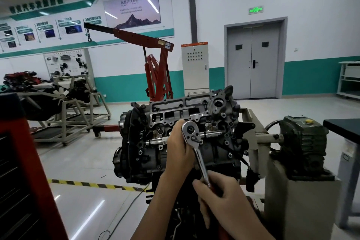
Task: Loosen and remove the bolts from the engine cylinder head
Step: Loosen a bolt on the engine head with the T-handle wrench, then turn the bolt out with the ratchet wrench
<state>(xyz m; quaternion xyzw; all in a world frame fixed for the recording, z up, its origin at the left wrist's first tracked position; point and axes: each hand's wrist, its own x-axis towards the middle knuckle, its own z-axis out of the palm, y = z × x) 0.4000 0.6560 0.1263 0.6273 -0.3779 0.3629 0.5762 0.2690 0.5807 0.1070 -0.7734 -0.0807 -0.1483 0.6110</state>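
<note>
The engine cylinder head (181,111) sits on a stand at the centre, tilted toward me, with several bolt holes and bolts along its face. A chrome ratchet wrench (196,148) stands against the head, its round head (190,130) at the top. My left hand (179,148) wraps around the ratchet's head from behind and steadies it against the engine. My right hand (220,195) grips the wrench handle lower down. The bolt under the socket is hidden by the ratchet and my left hand.
A grey gearbox (303,142) on the engine stand sits to the right, beside a dark table edge (342,126). A red tool cabinet (19,171) stands at my left. A red engine hoist (157,76) is behind, another engine stand (64,107) far left. Yellow-black floor tape (93,184) and a cable (124,214) lie below.
</note>
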